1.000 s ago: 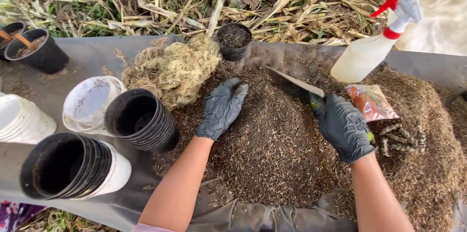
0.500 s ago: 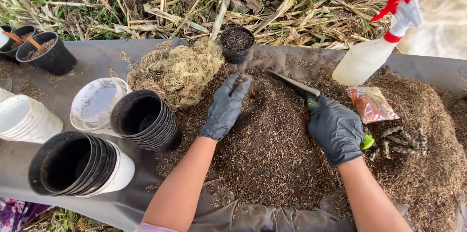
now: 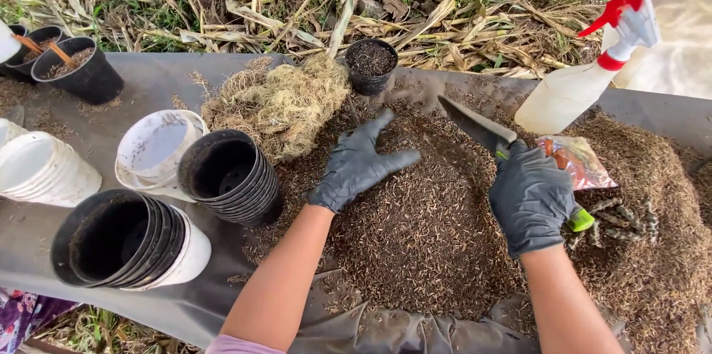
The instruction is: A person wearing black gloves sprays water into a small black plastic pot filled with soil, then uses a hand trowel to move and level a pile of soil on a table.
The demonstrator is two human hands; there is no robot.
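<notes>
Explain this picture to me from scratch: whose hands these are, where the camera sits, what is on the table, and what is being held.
This is one view from a camera worn on a person's head, looking down at their own two hands in dark gloves. No machine is involved.

The left hand lies open, fingers spread, on a heap of brown husk mix. The right hand grips a trowel with a green handle, blade pointing away from the person.

All this lies on a grey sheet over a table. On it: stacks of black pots and white pots on their sides, a clump of dry moss, a small filled pot, a spray bottle and a small plastic bag.
</notes>
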